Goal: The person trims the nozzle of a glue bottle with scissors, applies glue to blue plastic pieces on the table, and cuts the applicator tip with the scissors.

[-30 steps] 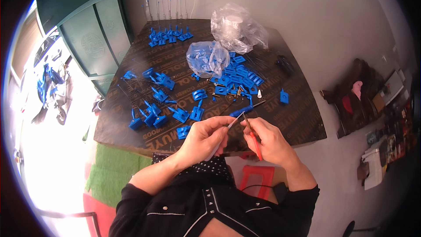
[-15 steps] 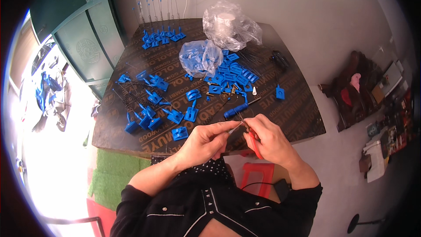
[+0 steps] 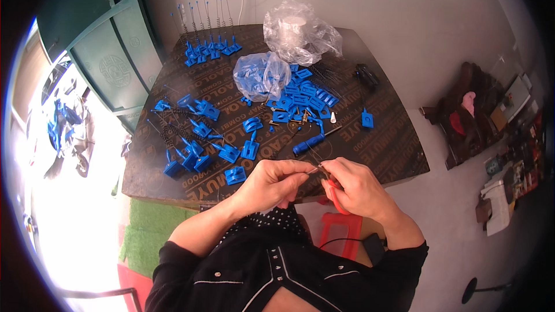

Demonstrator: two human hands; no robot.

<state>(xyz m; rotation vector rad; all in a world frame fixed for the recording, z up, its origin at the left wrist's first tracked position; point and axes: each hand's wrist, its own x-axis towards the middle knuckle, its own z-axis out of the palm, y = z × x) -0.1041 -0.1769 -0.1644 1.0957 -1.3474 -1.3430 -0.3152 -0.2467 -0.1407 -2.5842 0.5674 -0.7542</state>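
My left hand (image 3: 276, 183) pinches a thin metal wire piece (image 3: 314, 169) at the near edge of the dark wooden table (image 3: 381, 138). My right hand (image 3: 357, 189) grips red-handled pliers (image 3: 335, 197) whose tip meets that piece. The two hands touch at the fingertips. Just beyond them lies a blue-handled screwdriver (image 3: 309, 142). Several blue plastic parts (image 3: 235, 175) are scattered over the table in front of my left hand.
A clear bag of blue parts (image 3: 261, 75) and a crumpled clear bag (image 3: 300, 33) sit at the table's far side. Blue parts with upright wires (image 3: 211, 46) stand at the far left. A red stool (image 3: 341, 231) is under the table edge. A green door (image 3: 110, 52) is at the left.
Both hands dropped toward the table's near edge and stayed joined. The screwdriver now lies clear of the fingers, beyond them.
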